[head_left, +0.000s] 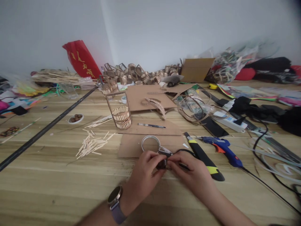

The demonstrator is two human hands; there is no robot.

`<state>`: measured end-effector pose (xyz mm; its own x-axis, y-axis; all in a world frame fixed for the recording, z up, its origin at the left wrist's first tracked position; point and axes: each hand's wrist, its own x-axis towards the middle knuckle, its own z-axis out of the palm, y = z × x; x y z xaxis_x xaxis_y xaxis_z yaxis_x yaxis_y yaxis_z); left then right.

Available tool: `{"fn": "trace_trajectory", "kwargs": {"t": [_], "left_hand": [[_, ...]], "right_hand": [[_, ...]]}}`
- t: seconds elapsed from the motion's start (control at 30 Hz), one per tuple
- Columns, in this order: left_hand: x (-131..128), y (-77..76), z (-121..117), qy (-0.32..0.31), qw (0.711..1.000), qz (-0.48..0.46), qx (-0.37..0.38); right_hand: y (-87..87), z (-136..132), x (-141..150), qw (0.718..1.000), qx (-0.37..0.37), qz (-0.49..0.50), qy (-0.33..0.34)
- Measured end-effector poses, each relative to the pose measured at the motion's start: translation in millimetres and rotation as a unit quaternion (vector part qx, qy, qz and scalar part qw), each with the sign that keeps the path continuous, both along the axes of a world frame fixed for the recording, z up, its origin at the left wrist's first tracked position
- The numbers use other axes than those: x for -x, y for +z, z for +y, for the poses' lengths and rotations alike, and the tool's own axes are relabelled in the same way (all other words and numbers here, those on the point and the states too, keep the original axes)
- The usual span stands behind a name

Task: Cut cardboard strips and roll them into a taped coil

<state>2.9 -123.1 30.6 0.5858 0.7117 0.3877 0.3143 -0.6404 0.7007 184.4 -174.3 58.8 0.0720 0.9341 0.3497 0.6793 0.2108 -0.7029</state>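
My left hand (pixel 143 172), with a watch on its wrist, and my right hand (pixel 194 175) meet low in the middle of the wooden table (pixel 58 185). Both pinch a small dark object (pixel 163 158) between their fingertips; I cannot make out what it is. A thin pale ring (pixel 150 142) rises from that object and rests on a cardboard sheet (pixel 131 147). A black cable (pixel 185 151) curves away to the right from my fingers.
A black and yellow utility knife (pixel 204 158) and a blue glue gun (pixel 223 149) lie right of my hands. Loose wooden sticks (pixel 92 144) lie to the left, a stick basket (pixel 121 116) and a pen (pixel 151 126) behind. Clutter lines the wall.
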Motion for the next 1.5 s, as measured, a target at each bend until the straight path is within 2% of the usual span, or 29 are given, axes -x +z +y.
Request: {"fn": "trace_trajectory", "kwargs": {"t": [0.17, 0.5, 0.7, 1.23, 1.5], "left_hand": [[-2, -5.4, -3, 0.034, 0.998, 0.013, -0.055], [-2, -9.6, -5, 0.05, 0.995, 0.035, -0.08], [-3, -8.4, -6, 0.047, 0.995, 0.046, -0.075], [-3, -5.5, -8, 0.05, 0.995, 0.058, -0.063], [-3, -5.8, -8, 0.052, 0.995, 0.06, -0.057]], "right_hand": [[-9.2, -2, 9, 0.999, 0.027, 0.021, 0.019], [-12.6, -1, 13, 0.998, -0.044, -0.045, 0.014], [-17.2, -2, 12, 0.995, -0.063, -0.07, 0.007], [-18.1, -3, 14, 0.993, -0.053, -0.104, 0.009], [-20.7, -1, 14, 0.984, -0.09, -0.155, 0.005]]}}
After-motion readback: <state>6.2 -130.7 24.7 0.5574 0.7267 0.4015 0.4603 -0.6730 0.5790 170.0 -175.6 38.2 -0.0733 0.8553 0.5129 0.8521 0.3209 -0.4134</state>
